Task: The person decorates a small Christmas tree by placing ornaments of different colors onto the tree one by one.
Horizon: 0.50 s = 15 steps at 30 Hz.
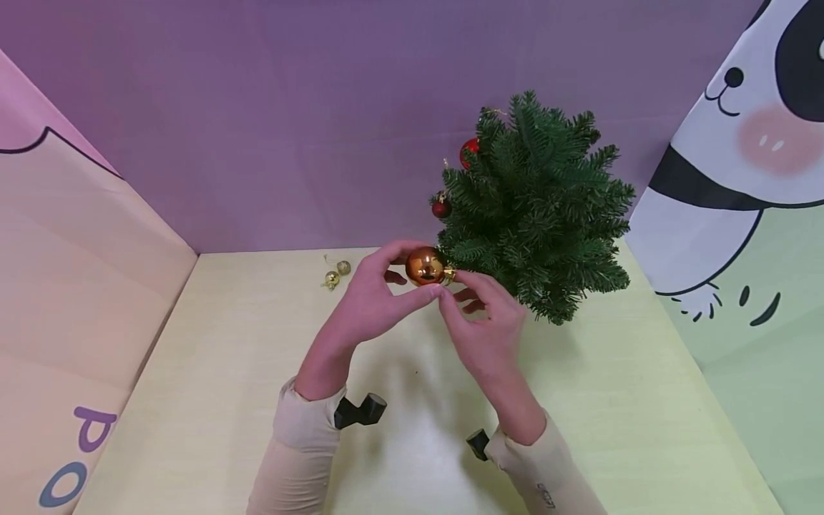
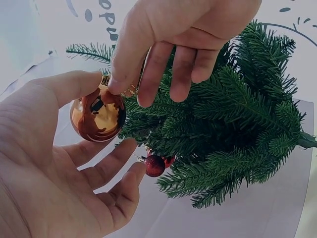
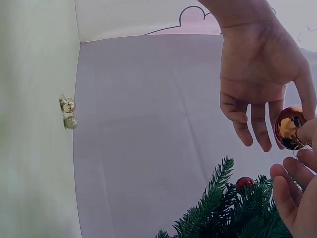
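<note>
A shiny copper-gold bauble (image 1: pixel 425 266) is held up between both hands, just in front of the tree's left side. My left hand (image 1: pixel 380 297) grips the ball between thumb and fingers. With thumb and index finger, my right hand (image 1: pixel 486 315) pinches the bauble's gold cap end; its other fingers hang loosely curled, as the left wrist view shows. The green artificial Christmas tree (image 1: pixel 541 207) stands right behind the hands. On its left side hang a small dark red bauble (image 1: pixel 440 208) and a larger red bauble (image 1: pixel 469 152).
Two small gold baubles, one shiny (image 1: pixel 331 279) and one glittery (image 1: pixel 344 267), lie on the pale table (image 1: pixel 244 400) near its back edge, left of the hands. A purple backdrop (image 1: pixel 257 129) rises behind the table, with printed panels on both sides.
</note>
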{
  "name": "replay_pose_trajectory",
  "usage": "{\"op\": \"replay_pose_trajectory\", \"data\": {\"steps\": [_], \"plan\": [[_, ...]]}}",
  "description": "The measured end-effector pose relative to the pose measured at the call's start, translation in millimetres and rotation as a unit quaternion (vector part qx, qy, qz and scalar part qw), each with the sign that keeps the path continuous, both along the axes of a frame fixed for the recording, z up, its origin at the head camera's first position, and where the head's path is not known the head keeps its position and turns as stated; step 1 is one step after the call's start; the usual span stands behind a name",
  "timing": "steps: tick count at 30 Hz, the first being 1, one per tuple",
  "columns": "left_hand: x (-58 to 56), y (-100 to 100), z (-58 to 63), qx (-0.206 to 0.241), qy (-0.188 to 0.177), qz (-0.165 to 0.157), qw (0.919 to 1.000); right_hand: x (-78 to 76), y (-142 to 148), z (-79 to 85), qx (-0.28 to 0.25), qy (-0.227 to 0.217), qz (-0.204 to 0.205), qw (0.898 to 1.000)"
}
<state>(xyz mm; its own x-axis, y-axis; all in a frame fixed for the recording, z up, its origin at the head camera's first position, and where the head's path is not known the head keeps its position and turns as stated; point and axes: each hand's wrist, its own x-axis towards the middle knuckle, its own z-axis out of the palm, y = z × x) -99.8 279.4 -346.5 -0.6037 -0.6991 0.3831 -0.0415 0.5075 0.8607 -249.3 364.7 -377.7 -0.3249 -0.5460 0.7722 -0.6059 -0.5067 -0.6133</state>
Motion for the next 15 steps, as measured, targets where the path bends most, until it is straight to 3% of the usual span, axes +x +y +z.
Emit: {"op": "replay_pose_trajectory", "data": {"steps": [6, 15], "plan": [[1.8, -0.3, -0.1, 0.006, -0.001, 0.004, 1.0000, 1.3, -1.1, -1.2, 0.009, -0.016, 0.004, 1.000], [6.8, -1.4, -2.9, 0.017, 0.003, 0.008, 0.9998, 1.0, 2.9, 1.4, -0.025, -0.040, -0.008, 0.999]]}}
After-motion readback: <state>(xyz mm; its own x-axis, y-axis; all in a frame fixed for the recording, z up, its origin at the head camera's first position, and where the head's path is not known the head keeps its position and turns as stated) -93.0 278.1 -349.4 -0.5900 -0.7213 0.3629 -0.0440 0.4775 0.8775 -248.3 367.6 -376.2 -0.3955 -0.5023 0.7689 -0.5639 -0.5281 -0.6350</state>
